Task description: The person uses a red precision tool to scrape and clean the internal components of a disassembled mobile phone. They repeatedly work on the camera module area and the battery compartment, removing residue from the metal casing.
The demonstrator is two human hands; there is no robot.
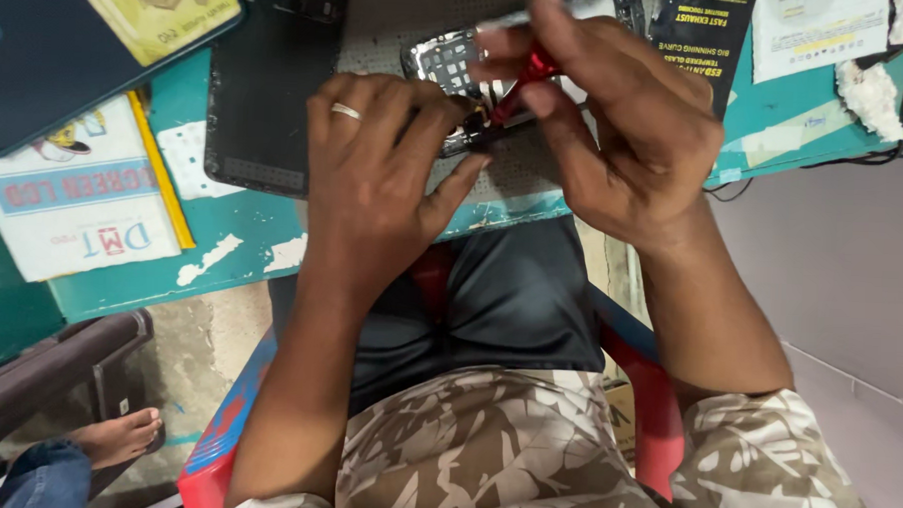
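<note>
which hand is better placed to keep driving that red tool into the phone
Right. The right hand already pinches the red tool with its tip down on the opened phone. The left hand lies over the phone's edge, steadying it.

The left hand (pixel 374 181) covers most of the small keypad phone (pixel 446 64), leaving only a patch of keys showing. The red tool (pixel 523 81) is largely buried in the right hand (pixel 626 140), its tip unseen. The dark tablet (pixel 69 40) runs off the top-left edge. Someone's bare foot (pixel 115 438) is cut off at the bottom left corner.
</note>
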